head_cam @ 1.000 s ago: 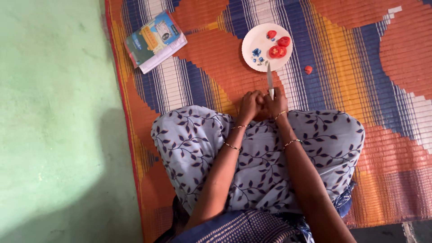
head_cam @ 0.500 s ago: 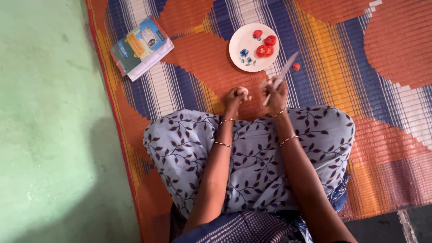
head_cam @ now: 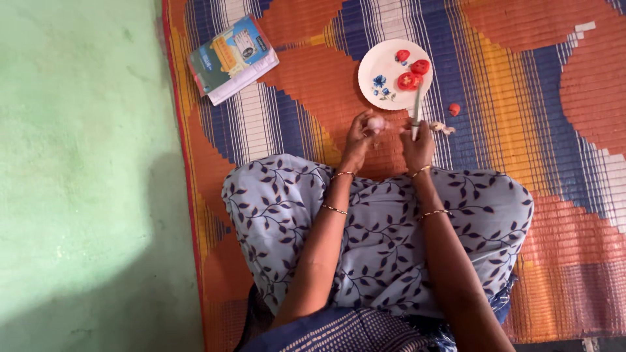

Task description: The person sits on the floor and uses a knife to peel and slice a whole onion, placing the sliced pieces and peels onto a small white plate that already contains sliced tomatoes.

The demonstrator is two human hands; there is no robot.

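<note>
Since the earlier frame, our knife blade has swung from slanting right to pointing straight at the white round plate [head_cam: 386, 70]. Our left hand [head_cam: 360, 138] closes its grip on a small pale pinkish round bulb [head_cam: 376, 122], held above the striped woven mat [head_cam: 313, 85]; it looks light, firm, papery-skinned, best pinched at its sides. Our right hand [head_cam: 417, 140] is clamped on the slim metal knife [head_cam: 416, 111].

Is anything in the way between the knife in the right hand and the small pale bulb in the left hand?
Nothing visible. The knife in the right hand points up over the plate rim. The bulb sits in the left hand, with only bare mat between the hands.
</note>
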